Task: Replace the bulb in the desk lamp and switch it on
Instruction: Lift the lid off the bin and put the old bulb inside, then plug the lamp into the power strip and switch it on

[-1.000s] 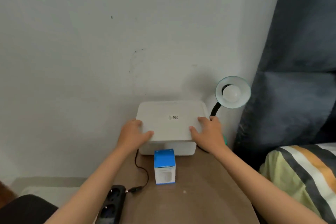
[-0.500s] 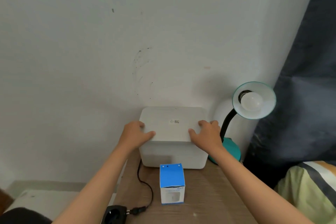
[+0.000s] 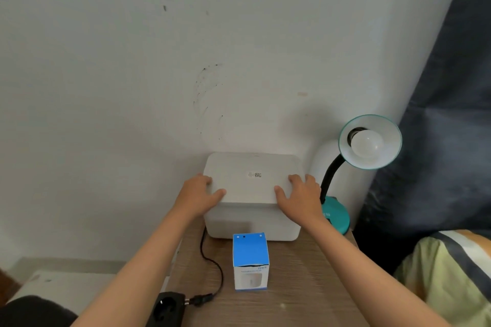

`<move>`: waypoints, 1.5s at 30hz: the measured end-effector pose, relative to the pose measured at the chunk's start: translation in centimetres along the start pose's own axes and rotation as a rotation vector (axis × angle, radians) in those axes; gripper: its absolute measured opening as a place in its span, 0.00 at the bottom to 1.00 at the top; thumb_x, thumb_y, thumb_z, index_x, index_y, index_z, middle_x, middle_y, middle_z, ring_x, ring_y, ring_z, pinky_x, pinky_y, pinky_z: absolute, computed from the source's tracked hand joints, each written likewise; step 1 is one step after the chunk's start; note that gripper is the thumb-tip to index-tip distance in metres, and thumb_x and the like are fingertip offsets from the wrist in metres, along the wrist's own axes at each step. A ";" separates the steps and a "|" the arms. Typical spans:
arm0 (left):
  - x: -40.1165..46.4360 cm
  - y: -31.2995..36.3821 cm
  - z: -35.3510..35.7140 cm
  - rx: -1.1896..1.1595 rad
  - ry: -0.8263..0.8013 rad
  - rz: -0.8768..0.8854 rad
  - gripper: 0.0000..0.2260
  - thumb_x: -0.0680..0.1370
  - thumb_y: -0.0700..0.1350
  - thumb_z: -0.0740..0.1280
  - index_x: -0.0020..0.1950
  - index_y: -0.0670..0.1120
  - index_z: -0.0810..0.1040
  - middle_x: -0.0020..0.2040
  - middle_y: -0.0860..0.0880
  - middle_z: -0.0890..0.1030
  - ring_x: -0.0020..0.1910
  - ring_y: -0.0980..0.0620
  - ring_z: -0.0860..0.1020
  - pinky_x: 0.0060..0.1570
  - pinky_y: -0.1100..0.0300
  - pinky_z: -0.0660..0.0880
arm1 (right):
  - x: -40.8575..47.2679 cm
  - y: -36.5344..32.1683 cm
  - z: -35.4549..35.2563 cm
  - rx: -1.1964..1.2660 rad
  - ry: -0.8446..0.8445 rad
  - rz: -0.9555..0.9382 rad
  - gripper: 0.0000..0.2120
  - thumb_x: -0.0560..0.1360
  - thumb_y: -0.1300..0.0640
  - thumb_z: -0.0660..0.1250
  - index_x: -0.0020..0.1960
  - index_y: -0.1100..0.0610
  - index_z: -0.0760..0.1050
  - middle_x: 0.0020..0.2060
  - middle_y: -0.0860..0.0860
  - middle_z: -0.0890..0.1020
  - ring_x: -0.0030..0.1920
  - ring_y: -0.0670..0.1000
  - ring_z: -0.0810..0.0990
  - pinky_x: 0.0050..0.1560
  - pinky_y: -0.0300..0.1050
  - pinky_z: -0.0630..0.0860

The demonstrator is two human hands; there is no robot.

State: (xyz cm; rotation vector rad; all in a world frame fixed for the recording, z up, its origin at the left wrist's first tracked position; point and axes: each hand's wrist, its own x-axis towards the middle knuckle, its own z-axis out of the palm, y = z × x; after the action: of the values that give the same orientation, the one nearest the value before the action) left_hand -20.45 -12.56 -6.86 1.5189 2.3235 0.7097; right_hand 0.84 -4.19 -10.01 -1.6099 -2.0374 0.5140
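Note:
A teal desk lamp with a black gooseneck stands at the table's back right. Its shade faces me with a white bulb screwed in, unlit. A white lidded storage box sits against the wall. My left hand grips the lid's left edge and my right hand grips its right edge, thumbs on top. A small blue and white bulb carton stands upright in front of the box.
The wooden table holds a black cable running to a plug at a black power strip on the front left edge. A dark curtain hangs at right. Striped bedding lies lower right.
The view has shifted, so the lamp and box sit further right and lower in frame. Both hands stay on the lid's edges; the lid looks unmoved.

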 end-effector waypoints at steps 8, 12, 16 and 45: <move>-2.3 -0.2 -0.8 -0.127 0.003 -0.038 0.31 0.75 0.57 0.65 0.72 0.41 0.64 0.72 0.44 0.67 0.70 0.44 0.67 0.68 0.52 0.66 | -0.8 -1.1 -1.1 -0.043 -0.026 -0.048 0.24 0.77 0.44 0.58 0.68 0.58 0.66 0.73 0.63 0.55 0.73 0.63 0.53 0.74 0.61 0.48; -7.4 -1.7 0.0 -0.250 0.159 -0.046 0.26 0.75 0.52 0.67 0.70 0.43 0.68 0.69 0.44 0.72 0.68 0.46 0.70 0.65 0.56 0.67 | -5.3 -3.6 -1.0 0.164 0.100 -0.345 0.19 0.76 0.54 0.65 0.63 0.61 0.72 0.63 0.59 0.72 0.66 0.57 0.68 0.63 0.44 0.65; -13.8 -4.5 1.4 -0.232 0.192 -0.087 0.24 0.75 0.50 0.68 0.69 0.44 0.69 0.68 0.45 0.72 0.67 0.48 0.70 0.63 0.60 0.65 | -12.3 -5.8 1.2 0.327 0.028 -0.558 0.11 0.73 0.57 0.67 0.54 0.59 0.78 0.45 0.52 0.78 0.44 0.44 0.76 0.47 0.32 0.69; -24.7 -12.4 7.7 -0.205 0.228 -0.198 0.27 0.72 0.53 0.68 0.68 0.46 0.67 0.62 0.51 0.72 0.62 0.52 0.71 0.62 0.57 0.72 | -18.6 -4.5 12.3 0.417 -0.213 -0.129 0.06 0.74 0.60 0.67 0.51 0.56 0.78 0.40 0.48 0.79 0.41 0.45 0.77 0.39 0.30 0.69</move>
State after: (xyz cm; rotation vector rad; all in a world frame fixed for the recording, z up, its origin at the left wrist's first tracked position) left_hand -16.25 -37.18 -20.96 1.1538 2.4289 1.0771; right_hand -6.48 -23.27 -20.03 -1.2107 -1.9956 1.0213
